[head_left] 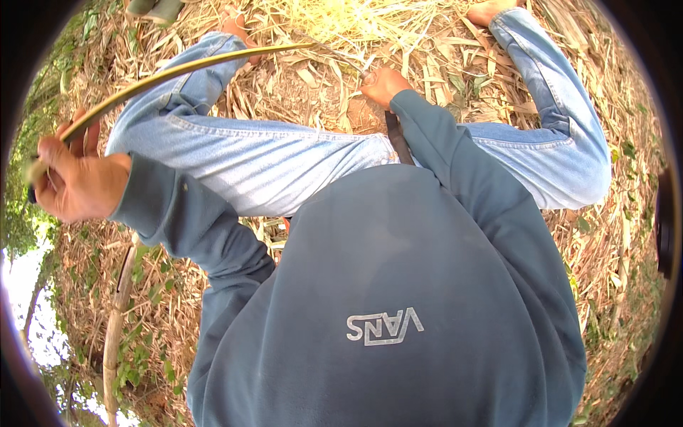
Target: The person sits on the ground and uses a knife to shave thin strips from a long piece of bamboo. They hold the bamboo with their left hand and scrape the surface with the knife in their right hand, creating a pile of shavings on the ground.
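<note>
Long strip [213,60] is barring my far left, crossing over my left shin [193,91]; open litter [466,67] is lying between my right hand [386,86] and right shin [538,71].

Single head fisheye, aimed steeply down, close in: sweatshirt [398,263] fills lower center, jeans [263,164] mid-frame, ground [302,92] toward top.

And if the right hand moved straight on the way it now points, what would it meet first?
Most likely the far end of the curved strip, whose near end the left hand holds; depth is unclear, so the right hand might pass above or below it.
</note>
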### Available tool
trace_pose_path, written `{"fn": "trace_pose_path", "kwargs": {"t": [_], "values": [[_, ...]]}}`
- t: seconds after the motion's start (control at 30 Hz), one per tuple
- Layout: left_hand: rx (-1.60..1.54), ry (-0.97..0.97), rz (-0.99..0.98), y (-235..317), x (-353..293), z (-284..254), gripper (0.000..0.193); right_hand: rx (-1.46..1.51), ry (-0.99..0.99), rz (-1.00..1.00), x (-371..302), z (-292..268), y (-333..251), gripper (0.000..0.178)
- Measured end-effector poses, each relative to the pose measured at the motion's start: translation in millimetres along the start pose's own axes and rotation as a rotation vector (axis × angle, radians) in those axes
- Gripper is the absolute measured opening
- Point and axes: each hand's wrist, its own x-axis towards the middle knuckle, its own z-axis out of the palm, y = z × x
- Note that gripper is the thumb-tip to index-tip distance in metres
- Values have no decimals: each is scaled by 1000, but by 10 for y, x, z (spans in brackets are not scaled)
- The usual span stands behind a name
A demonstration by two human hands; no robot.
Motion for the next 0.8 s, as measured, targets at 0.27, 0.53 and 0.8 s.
{"fn": "trace_pose_path", "kwargs": {"t": [0.27,0.53,0.8], "values": [[8,81,25,31,-4,80,43,159,279,-143,-143,-242,-317,37],[31,-9,21,3,-44,98,37,68,196,-91,-25,-175,-185,39],[34,103,79,28,-45,58,36,259,64,124,16,-172,-10,26]]}}
